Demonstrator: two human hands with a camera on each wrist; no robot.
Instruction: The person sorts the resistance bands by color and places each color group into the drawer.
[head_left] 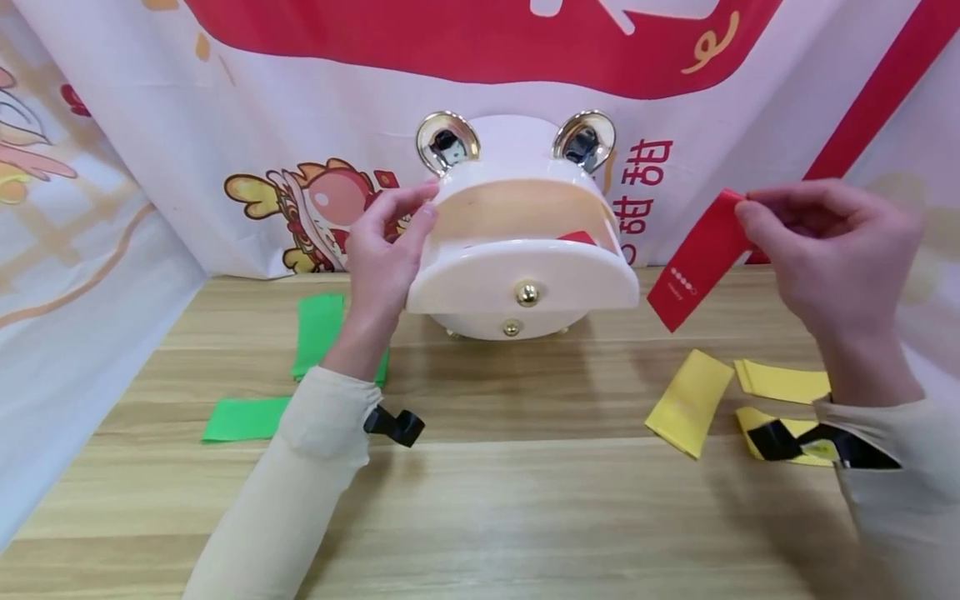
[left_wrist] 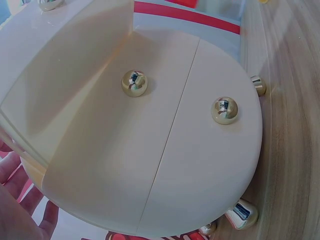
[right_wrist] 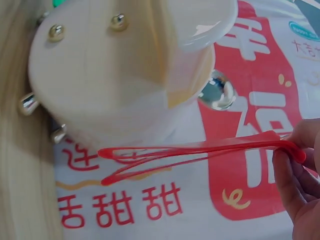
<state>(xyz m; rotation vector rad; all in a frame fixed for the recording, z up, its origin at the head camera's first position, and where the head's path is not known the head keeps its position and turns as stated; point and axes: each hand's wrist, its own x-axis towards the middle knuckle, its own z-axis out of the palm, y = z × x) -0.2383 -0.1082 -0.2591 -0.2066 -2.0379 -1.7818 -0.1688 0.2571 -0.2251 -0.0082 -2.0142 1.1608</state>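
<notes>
A white rounded box (head_left: 517,283) with gold knobs and feet stands at the back, its lid (head_left: 517,150) raised and topped by two mirror-like gold rounds. My left hand (head_left: 390,246) pinches the lid's left edge between thumb and fingers. In the left wrist view those fingers (left_wrist: 17,180) show beside the box, partly out of frame. A red loop resistance band (head_left: 701,262) hangs folded from my right hand (head_left: 840,250), pinched at its upper end, right of the box. The right wrist view shows its layered loops. Another red piece (head_left: 577,237) peeks from the opening.
Green bands (head_left: 318,329) lie on the wooden table (head_left: 465,517) at left, partly behind my left forearm. Several yellow bands (head_left: 690,404) lie at right, some partly covered by my right wrist. Behind the box hangs a printed cloth (head_left: 337,100).
</notes>
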